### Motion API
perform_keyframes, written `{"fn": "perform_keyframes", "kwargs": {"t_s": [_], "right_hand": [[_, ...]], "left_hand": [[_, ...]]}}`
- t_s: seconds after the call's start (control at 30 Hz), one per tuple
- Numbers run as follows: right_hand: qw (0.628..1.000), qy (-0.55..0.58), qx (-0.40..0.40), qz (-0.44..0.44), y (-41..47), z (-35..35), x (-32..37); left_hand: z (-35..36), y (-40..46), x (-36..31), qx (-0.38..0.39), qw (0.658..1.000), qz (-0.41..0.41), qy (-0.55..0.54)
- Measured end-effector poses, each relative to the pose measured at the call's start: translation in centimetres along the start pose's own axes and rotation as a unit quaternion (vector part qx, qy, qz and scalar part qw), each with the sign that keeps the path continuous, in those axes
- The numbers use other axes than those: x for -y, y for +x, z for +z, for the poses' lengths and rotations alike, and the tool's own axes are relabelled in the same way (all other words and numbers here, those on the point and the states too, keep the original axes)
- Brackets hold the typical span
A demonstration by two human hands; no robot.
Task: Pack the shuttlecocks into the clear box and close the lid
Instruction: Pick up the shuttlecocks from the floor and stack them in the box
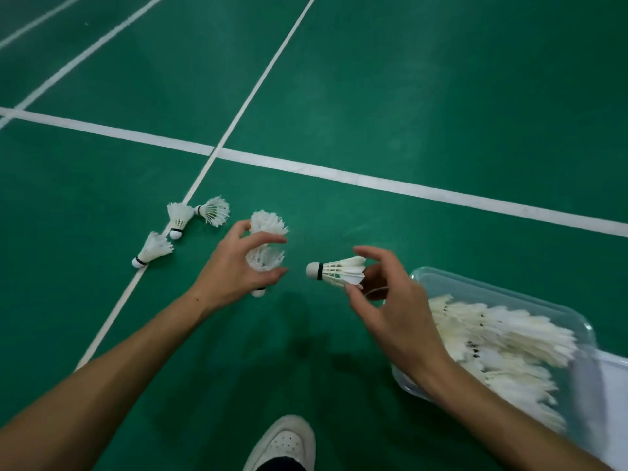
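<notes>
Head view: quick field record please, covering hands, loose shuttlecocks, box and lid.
left hand: fingers curled round a nested stack of shuttlecocks
right hand: pinches a single shuttlecock, cork pointing left
loose shuttlecocks on floor: three, left of the left hand
clear box: open, holds many shuttlecocks
lid: not clearly seen
floor: green court, white lines

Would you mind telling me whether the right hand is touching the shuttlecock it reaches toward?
Touching: the head view shows the right hand pinching the shuttlecock by its feathers.
</notes>
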State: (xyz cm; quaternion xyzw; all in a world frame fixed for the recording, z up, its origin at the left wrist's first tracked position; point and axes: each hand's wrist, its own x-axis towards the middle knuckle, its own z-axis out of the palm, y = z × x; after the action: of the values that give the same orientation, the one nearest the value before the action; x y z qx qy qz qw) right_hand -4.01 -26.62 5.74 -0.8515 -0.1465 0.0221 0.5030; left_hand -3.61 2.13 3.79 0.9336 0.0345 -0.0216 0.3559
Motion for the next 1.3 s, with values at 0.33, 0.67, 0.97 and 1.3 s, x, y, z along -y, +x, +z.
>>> {"fn": "perform_keyframes", "kwargs": {"t_s": [0.33, 0.67, 0.97, 1.3], "right_hand": [[0.993, 0.008, -0.098, 0.063, -6.0, -13.8, -3.2], [0.988, -0.028, -0.111, 0.099, -11.0, -18.3, -7.8], [0.977, -0.207, -0.015, 0.041, -10.4, -13.4, -8.1], [0.931, -0.355, 0.068, 0.041, -7.6, -12.7, -9.3]], "left_hand": [[6.3, -2.3, -15.2, 0.051, 0.979, 0.199, -0.007], [12.1, -2.7, -17.7, 0.082, 0.967, 0.208, 0.122], [11.1, -2.9, -17.2, 0.078, 0.967, 0.199, 0.139], [10.9, -2.5, -17.3, 0.122, 0.948, 0.216, 0.198]]}}
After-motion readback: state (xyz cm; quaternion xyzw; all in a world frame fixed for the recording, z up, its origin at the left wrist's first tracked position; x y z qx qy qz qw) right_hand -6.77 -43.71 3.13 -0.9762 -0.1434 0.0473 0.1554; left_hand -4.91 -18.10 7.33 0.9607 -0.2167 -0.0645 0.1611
